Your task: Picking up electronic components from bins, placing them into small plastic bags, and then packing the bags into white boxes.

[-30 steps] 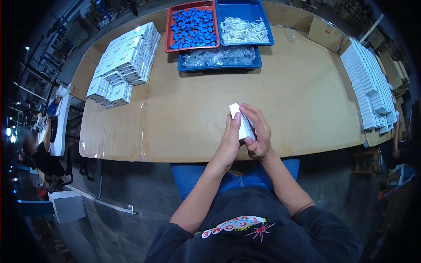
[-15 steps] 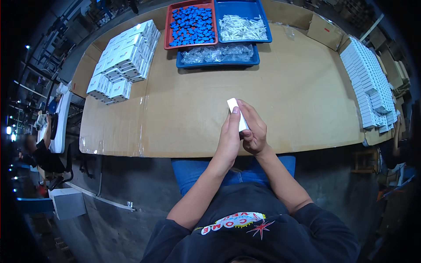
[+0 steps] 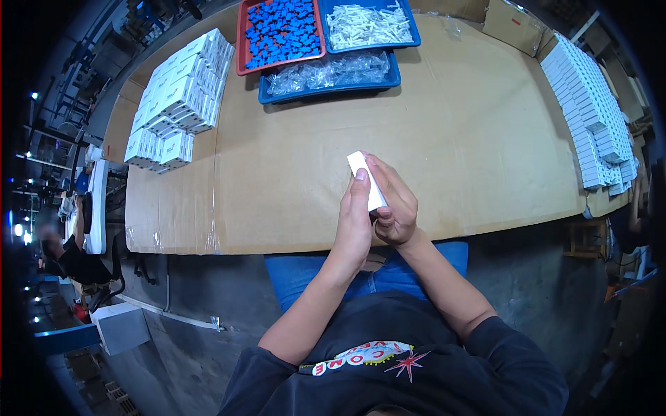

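A small white box [image 3: 366, 182] is held upright on edge between my two hands, above the near part of the cardboard-covered table. My left hand [image 3: 355, 213] grips its left side, with the thumb laid along the face toward me. On the other side my right hand [image 3: 397, 204] is wrapped against it, fingers along the far right side and thumb low by the near end. My palms hide much of the box, so I cannot tell whether its near end is open.
Stacked white boxes [image 3: 182, 90] stand at the left, and more white boxes [image 3: 590, 114] at the right. At the back are a red tray [image 3: 239, 55] of blue parts, a blue tray [image 3: 415, 35] of white sticks, and another blue tray [image 3: 326, 93] of clear bags. A person [image 3: 80, 256] sits far left.
My view has turned slightly, so the trays and stacks sit differently in the picture. Both hands keep hold of the white box, and my right thumb has shifted a little near its lower end.
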`<state>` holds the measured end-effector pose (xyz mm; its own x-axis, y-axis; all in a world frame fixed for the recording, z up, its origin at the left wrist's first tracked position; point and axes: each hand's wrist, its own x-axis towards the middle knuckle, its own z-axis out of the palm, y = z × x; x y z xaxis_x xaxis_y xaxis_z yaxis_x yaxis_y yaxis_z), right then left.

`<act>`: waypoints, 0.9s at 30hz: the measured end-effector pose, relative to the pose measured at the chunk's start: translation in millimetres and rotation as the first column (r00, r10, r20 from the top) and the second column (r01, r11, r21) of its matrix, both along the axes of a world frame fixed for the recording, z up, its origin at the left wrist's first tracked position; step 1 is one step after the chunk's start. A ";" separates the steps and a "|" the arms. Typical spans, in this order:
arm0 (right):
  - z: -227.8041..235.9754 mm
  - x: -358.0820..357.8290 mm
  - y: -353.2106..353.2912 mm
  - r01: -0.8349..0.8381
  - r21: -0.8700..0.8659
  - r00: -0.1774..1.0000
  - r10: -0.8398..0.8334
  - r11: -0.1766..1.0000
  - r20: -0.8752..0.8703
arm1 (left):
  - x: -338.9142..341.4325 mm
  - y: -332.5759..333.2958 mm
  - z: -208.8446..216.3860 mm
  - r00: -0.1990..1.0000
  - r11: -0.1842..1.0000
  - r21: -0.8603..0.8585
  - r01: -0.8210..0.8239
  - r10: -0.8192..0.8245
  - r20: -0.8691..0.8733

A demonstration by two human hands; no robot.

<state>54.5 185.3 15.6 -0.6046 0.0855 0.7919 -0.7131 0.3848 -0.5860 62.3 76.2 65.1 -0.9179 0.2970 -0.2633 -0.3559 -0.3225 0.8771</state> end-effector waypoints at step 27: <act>47.3 58.5 -34.9 -0.202 -0.259 0.858 0.298 0.945 0.418 | 28.1 -58.4 9.8 0.931 0.998 -0.014 -0.064 0.055 -0.360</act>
<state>113.1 150.4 62.9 -0.9101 0.0097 0.4143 -0.4127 0.0702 -0.9082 90.4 17.7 75.0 -0.9683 0.2363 0.0805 0.0035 -0.3094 0.9509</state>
